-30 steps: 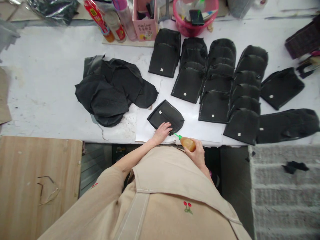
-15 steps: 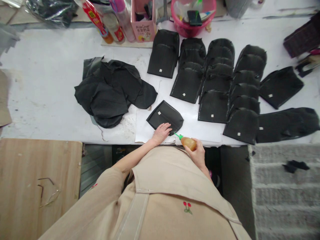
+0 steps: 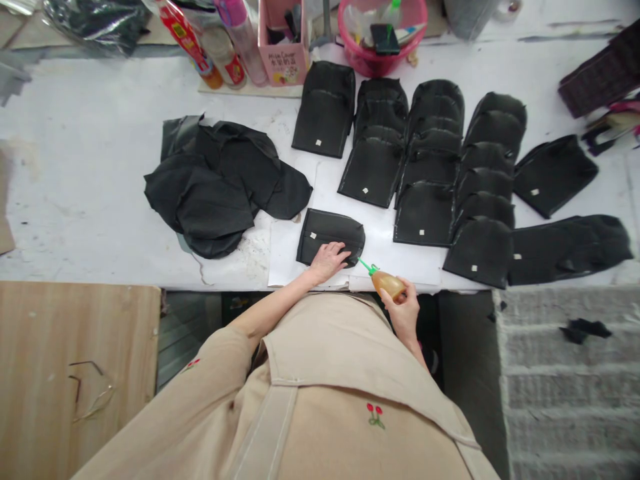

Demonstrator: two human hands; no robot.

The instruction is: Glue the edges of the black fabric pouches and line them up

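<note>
A black fabric piece (image 3: 327, 227) with a small white square mark lies on white paper at the table's front edge. My left hand (image 3: 330, 261) rests flat on its near side with the fingers stretched out. In my right hand (image 3: 404, 308) is a squeeze bottle (image 3: 387, 285) of amber liquid with a green nozzle. The nozzle tip points left and meets the piece's rounded end, near the lower corner; whether it touches cannot be made out. Beyond, to the left, is a loose heap of black fabric pieces (image 3: 215, 183).
Overlapping rows of similar black pieces (image 3: 427, 213) cover the right of the white table (image 3: 85, 200). At the back stand bottles (image 3: 243, 40), a pink box (image 3: 284, 63) and a pink basket (image 3: 370, 63). Glasses (image 3: 95, 393) lie on a wooden board (image 3: 40, 347) at the left.
The black piece has turned so its long sides run more nearly level. My right hand and the bottle have moved slightly right, and the nozzle now meets the rounded end.
</note>
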